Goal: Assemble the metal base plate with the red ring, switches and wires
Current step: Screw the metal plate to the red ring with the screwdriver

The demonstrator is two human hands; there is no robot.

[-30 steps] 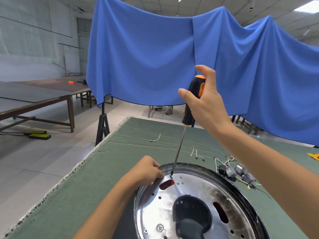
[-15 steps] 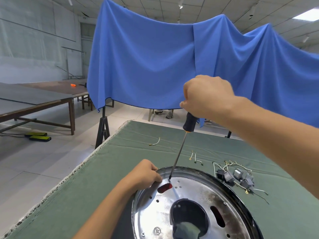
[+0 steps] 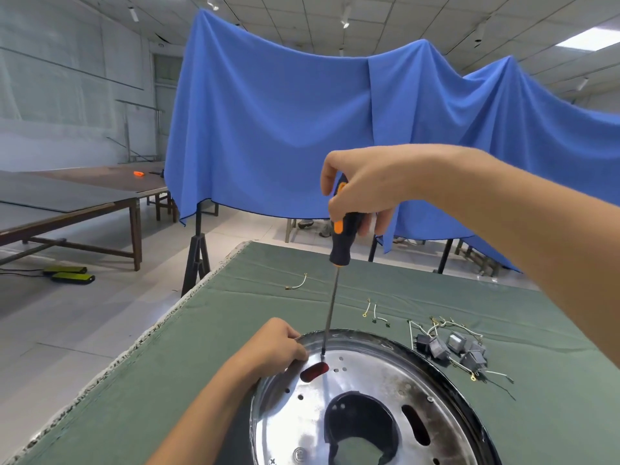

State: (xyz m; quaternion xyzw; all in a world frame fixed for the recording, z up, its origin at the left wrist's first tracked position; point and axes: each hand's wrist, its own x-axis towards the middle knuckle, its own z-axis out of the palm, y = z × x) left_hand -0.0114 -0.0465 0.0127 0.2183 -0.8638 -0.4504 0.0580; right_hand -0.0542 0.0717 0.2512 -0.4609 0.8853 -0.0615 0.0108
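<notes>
Gripping a black-orange screwdriver (image 3: 343, 236), right hand (image 3: 362, 189) over shiny round plate (image 3: 365, 380).

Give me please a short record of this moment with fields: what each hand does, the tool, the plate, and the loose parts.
left hand: left hand grips the far-left rim of the metal base plate
right hand: right hand grips the screwdriver handle
tool: near upright, tip on the plate beside a red slot
loose parts: switches with wires right of the plate; short wires behind it
surface: green cloth

Metal base plate (image 3: 362, 391) cut off below; red ring (image 3: 313, 371) mostly hidden beneath it.
</notes>
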